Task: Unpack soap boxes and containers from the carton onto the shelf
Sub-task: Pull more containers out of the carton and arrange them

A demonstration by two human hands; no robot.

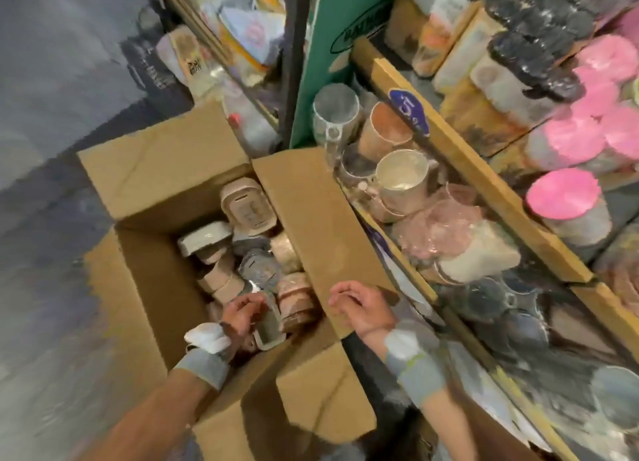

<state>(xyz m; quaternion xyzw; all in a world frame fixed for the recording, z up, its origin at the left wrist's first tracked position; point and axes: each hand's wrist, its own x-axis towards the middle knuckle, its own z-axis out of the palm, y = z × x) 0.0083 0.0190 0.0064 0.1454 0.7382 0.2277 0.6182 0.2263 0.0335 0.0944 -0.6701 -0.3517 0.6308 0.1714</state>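
Open carton [155, 270], frame centre, holds jumbled soap boxes [249, 208]. Left hand [242, 317] inside, fingers curled round wrapped container [268, 329]. Right hand [359, 308] over right flap [311, 218], fingers loosely curled, empty. Shelf [501, 197] at right.

Blurred grey floor [52, 121] at left

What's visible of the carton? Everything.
The carton is plain brown corrugated cardboard, upright, all four flaps folded out. It stands close beside the shelf, right flap toward it. Inside lies a loose jumble of soap boxes, beige, white, grey and pinkish. The left hand reaches in among them; blur hides its grip. The right hand hangs loosely curled over the right flap; contact unclear.
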